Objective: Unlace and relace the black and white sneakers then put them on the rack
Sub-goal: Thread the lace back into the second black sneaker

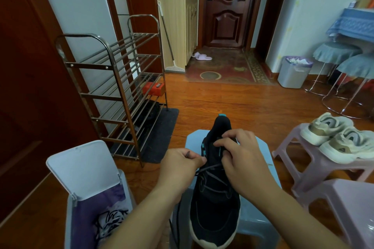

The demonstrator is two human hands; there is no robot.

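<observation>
A black sneaker with a white sole [214,214] lies on a light blue stool [261,170], toe toward me, heel away. My left hand [180,166] pinches the dark lace end [188,154] at the shoe's left side. My right hand [242,159] has its fingers curled on the laces and eyelets near the tongue. Part of the lace [210,168] runs criss-cross over the tongue. A loose black lace [177,222] hangs down by my left forearm. The metal shoe rack [121,87] stands to the left against the wall.
An open white bin [87,170] with a purple liner is at lower left. A pair of beige sneakers [340,137] rests on a pink stool [299,159] at right. Another pink stool [348,204] is nearer. A grey bin [293,72] and stools stand further back.
</observation>
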